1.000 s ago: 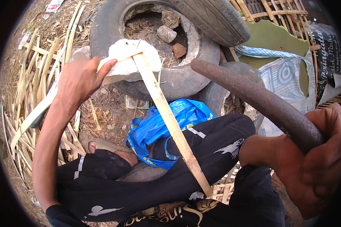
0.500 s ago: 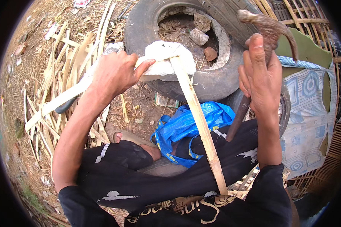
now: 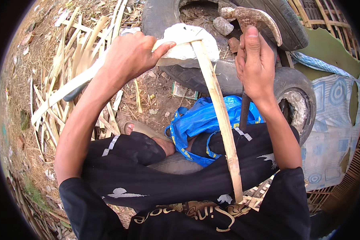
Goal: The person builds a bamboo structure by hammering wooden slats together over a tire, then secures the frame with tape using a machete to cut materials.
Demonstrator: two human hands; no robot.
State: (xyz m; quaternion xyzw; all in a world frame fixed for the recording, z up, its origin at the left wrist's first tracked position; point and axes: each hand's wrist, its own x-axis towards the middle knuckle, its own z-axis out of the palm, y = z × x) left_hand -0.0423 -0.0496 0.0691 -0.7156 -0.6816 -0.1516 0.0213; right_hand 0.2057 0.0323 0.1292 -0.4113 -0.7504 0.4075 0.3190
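My left hand (image 3: 130, 56) is wrapped round a pale wooden strip (image 3: 64, 91), thumb stretched along it towards its far end. That end rests on a white, rough-topped block (image 3: 180, 30). There it meets a second wooden strip (image 3: 218, 108), which slants back across my right thigh towards my shirt. In my right hand (image 3: 257, 66) is a rusty claw hammer (image 3: 254, 19), its head raised to the right of the block. The thumb lies up against the head, and the dark handle points down towards my knee. Whether a nail sits at the joint is too small to tell.
Many loose wooden strips (image 3: 84, 48) lie on the ground at the left. Old tyres (image 3: 160, 20) with stones stand beyond the block. A blue plastic bag (image 3: 198, 122) lies between my legs. At the right are a patterned cloth (image 3: 328, 124) and slatted bamboo pieces.
The hammer and my right hand have moved left, nearer the block, and the hammer head has turned. My left hand keeps its grip on the strip. The whole view has shifted slightly.
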